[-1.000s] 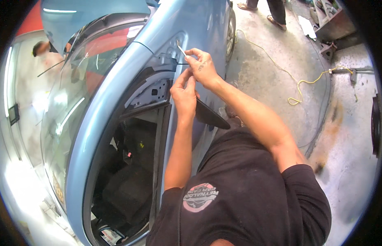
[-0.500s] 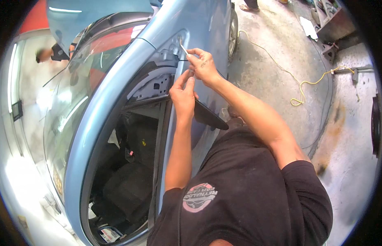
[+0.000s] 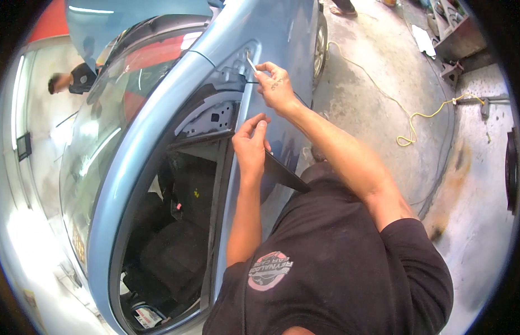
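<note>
R hand [image 3: 277, 89] pinches thin metal tool [image 3: 251, 62] at car door [image 3: 282, 33]; L hand [image 3: 250, 146] grips black trim [image 3: 282, 174]

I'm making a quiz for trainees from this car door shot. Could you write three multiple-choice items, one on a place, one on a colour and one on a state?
1. Where is the right hand?
A. at the top front corner of the car door, by the mirror mount
B. on the seat
C. on the floor

2. What colour is the cord on the concrete floor?
A. red
B. yellow
C. black

3. What is in the right hand?
A. nothing
B. a folded cloth
C. a thin metal tool

Answers: 1 A, the hand is up at the door's corner recess, above the left hand. 2 B, the cord shows yellow against the grey floor. 3 C, the fingers pinch a slim silvery tool pointing into the recess.
</note>
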Action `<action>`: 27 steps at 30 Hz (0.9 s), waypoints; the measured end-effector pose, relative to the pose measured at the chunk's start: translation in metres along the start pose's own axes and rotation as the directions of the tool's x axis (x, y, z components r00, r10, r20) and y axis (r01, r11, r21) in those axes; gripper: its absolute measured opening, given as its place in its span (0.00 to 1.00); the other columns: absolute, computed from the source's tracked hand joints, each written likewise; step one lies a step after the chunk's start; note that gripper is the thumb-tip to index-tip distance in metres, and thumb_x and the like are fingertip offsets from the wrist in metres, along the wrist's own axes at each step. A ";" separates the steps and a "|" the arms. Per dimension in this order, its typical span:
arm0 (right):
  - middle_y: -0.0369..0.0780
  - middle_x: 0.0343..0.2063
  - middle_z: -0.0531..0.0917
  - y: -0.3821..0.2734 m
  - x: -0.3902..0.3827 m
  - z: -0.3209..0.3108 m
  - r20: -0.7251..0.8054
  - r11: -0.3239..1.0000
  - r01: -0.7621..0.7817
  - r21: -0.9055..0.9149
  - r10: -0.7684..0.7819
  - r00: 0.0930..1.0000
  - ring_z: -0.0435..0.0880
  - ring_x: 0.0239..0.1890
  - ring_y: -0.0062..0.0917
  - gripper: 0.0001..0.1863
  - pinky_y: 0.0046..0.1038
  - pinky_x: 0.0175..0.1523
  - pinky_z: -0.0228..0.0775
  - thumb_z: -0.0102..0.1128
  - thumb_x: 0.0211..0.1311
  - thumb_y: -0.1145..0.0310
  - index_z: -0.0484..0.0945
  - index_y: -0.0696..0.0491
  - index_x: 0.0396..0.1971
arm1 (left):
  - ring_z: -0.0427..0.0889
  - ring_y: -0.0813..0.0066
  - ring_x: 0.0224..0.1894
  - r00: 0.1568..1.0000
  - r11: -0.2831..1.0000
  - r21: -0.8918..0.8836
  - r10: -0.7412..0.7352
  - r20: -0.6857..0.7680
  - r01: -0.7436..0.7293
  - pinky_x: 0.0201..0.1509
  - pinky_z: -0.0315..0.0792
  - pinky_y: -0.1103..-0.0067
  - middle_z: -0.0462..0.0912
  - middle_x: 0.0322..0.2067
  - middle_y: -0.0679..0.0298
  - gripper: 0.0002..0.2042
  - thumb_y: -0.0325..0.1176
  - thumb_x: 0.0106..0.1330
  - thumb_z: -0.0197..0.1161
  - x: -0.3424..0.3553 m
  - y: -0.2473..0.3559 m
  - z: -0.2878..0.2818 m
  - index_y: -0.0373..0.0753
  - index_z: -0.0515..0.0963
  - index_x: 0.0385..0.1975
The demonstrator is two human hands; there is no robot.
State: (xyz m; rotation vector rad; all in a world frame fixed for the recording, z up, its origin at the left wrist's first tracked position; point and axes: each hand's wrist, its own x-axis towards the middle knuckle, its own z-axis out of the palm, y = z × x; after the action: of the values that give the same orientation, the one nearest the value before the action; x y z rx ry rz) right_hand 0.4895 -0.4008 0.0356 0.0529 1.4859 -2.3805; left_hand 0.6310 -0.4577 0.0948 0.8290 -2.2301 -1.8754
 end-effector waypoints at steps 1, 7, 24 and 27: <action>0.33 0.16 0.75 -0.001 -0.002 0.003 -0.008 1.000 -0.016 0.016 0.016 1.000 0.70 0.15 0.15 0.13 0.24 0.16 0.58 0.56 0.70 0.67 0.78 0.58 0.48 | 0.71 0.85 0.17 1.000 1.000 -0.001 0.001 -0.001 -0.001 0.22 0.67 0.86 0.88 0.44 0.57 0.14 0.28 0.73 0.60 -0.001 0.000 -0.001 0.28 0.80 0.53; 0.33 0.16 0.74 0.001 -0.010 0.023 -0.073 0.974 -0.112 0.195 0.128 0.989 0.67 0.12 0.15 0.11 0.24 0.15 0.57 0.55 0.73 0.66 0.76 0.56 0.49 | 0.71 0.86 0.18 0.999 0.999 0.016 0.028 0.015 -0.028 0.21 0.66 0.86 0.88 0.42 0.57 0.13 0.28 0.73 0.61 -0.009 -0.002 -0.004 0.29 0.81 0.53; 0.30 0.17 0.71 -0.023 0.013 -0.022 0.151 0.982 -0.075 -0.173 0.101 0.983 0.61 0.12 0.11 0.14 0.20 0.15 0.48 0.58 0.71 0.67 0.76 0.57 0.52 | 0.69 0.88 0.17 0.999 0.998 -0.063 0.005 -0.039 -0.008 0.20 0.64 0.87 0.88 0.35 0.59 0.11 0.29 0.73 0.61 -0.031 -0.014 -0.020 0.29 0.82 0.48; 0.31 0.17 0.71 -0.013 0.012 -0.013 0.096 0.989 -0.076 -0.130 0.089 0.991 0.61 0.12 0.11 0.12 0.20 0.14 0.47 0.56 0.71 0.67 0.75 0.56 0.50 | 0.69 0.88 0.17 0.998 0.996 -0.088 0.002 -0.065 -0.007 0.20 0.63 0.88 0.87 0.35 0.59 0.11 0.29 0.73 0.61 -0.035 -0.017 -0.024 0.29 0.82 0.48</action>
State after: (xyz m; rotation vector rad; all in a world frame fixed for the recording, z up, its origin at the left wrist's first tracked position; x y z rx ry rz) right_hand 0.4718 -0.3869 0.0385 -0.0352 1.5513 -2.1860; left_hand 0.6767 -0.4639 0.0932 0.8570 -2.0934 -1.9007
